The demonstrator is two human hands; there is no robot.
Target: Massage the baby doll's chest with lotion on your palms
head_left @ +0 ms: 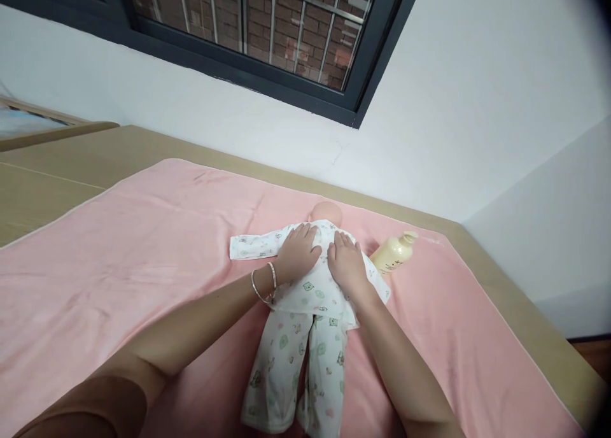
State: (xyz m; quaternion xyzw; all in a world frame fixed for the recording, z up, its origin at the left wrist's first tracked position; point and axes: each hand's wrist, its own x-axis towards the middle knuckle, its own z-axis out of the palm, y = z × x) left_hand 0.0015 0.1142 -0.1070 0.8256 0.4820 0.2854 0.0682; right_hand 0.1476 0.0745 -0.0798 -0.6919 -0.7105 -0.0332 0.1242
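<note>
A baby doll (327,213) lies face down, as far as I can see, on a pink blanket (191,285). It wears a white printed top (312,291) and matching trousers (281,355). My left hand (298,253) rests flat on the upper left of the top, fingers stretched out, with bangles at the wrist. Level with it, my right hand (347,263) lies flat on the upper right side. One sleeve (255,246) reaches out to the left. Only the bald back of the doll's head shows beyond my fingers.
A pale yellow pump bottle (395,252) is at the doll's right, near the blanket's far edge. Wooden surface (138,145) borders the blanket. Behind it rises a white wall (267,116) with a dark-framed window (286,75). A wooden-edged item (57,132) is at far left.
</note>
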